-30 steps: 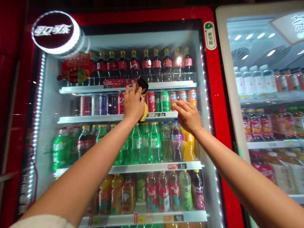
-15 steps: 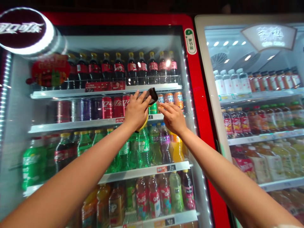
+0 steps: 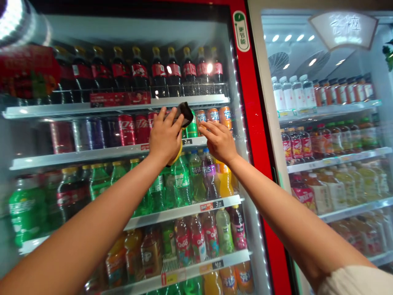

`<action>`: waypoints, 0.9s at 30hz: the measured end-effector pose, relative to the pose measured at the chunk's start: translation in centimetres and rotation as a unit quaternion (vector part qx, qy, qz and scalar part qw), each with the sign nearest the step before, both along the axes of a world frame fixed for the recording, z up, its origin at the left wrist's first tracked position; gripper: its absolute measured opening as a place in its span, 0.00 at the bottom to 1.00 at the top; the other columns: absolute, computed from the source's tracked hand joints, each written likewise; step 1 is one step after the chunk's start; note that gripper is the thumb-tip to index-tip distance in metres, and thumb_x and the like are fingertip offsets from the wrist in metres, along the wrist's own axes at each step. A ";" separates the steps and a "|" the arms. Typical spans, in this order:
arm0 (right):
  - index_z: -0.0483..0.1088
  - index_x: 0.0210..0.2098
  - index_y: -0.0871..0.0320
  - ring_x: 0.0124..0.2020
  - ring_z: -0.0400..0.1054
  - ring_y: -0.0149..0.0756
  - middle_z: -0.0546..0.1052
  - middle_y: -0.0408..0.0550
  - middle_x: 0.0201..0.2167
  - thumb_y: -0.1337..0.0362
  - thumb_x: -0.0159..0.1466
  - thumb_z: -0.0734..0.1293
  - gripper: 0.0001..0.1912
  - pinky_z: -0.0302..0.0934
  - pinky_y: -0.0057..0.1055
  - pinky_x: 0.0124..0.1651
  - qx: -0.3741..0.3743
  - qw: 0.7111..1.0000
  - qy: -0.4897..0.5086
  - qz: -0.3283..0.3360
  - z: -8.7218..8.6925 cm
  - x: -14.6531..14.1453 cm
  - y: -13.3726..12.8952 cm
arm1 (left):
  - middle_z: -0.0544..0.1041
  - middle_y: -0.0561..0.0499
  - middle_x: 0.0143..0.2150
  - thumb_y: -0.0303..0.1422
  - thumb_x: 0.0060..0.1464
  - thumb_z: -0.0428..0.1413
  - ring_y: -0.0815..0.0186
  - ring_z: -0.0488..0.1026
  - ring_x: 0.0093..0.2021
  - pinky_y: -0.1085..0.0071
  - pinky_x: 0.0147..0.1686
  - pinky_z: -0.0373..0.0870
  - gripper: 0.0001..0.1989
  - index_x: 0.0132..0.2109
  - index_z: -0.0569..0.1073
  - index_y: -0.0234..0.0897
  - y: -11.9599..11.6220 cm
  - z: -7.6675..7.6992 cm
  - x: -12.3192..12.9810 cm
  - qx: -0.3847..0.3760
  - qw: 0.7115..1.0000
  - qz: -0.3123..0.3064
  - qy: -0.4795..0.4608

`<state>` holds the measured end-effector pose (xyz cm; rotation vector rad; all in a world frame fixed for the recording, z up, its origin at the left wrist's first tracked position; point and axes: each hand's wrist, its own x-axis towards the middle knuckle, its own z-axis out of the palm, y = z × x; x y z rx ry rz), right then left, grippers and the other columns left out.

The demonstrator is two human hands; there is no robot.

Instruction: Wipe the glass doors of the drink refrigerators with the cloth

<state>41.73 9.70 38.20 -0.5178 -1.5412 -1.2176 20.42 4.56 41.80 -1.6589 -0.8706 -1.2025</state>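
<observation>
My left hand [image 3: 166,137] is raised before the glass door of a drinks fridge, its back towards me. Its fingers lie over a dark, folded, cloth-like thing [image 3: 185,115] with a curled flap at the upper right. A yellow edge of it shows below my palm; the rest is hidden. To the right, my right hand [image 3: 221,141] has its fingers stretched out towards the left hand, near the glass in front of orange cans [image 3: 213,116]. I see nothing held in it, though its palm side is hidden. Whether its fingertips touch the glass I cannot tell.
Behind the glass, shelves hold cola bottles [image 3: 158,69], red cans [image 3: 127,130], green bottles [image 3: 181,180] and juice bottles [image 3: 183,241]. A red door frame [image 3: 242,90] runs down the right side. Beyond it stands a second lit fridge [image 3: 254,53]. A round lit sign [image 3: 14,20] juts out upper left.
The view has moved closer and tilted down, so the shelves appear larger and higher. Both hands have shifted slightly left in the picture; the left still holds the dark thing.
</observation>
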 end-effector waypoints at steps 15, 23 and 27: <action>0.75 0.57 0.53 0.59 0.72 0.46 0.78 0.50 0.59 0.75 0.66 0.61 0.24 0.69 0.50 0.59 0.075 0.996 -0.001 0.053 -1.0 -0.4 0.3 | 0.69 0.44 0.70 0.34 0.64 0.48 0.47 0.57 0.73 0.41 0.71 0.55 0.24 0.65 0.71 0.44 1.5 2.2 -10.9 0.131 0.952 0.049 -0.271; 0.75 0.56 0.54 0.59 0.72 0.44 0.78 0.49 0.59 0.75 0.66 0.61 0.24 0.70 0.48 0.58 0.079 0.995 -0.005 0.055 -0.9 -0.3 0.1 | 0.62 0.44 0.74 0.31 0.66 0.49 0.49 0.53 0.75 0.45 0.73 0.50 0.24 0.67 0.69 0.41 0.9 2.1 -2.3 0.054 0.996 0.051 -0.039; 0.75 0.56 0.54 0.59 0.71 0.43 0.78 0.49 0.59 0.75 0.66 0.60 0.24 0.68 0.48 0.61 0.067 0.996 -0.003 0.059 -0.8 -0.2 0.1 | 0.64 0.49 0.73 0.32 0.65 0.50 0.51 0.55 0.74 0.46 0.72 0.55 0.24 0.66 0.69 0.46 0.7 -0.7 -3.6 0.050 0.997 0.040 0.043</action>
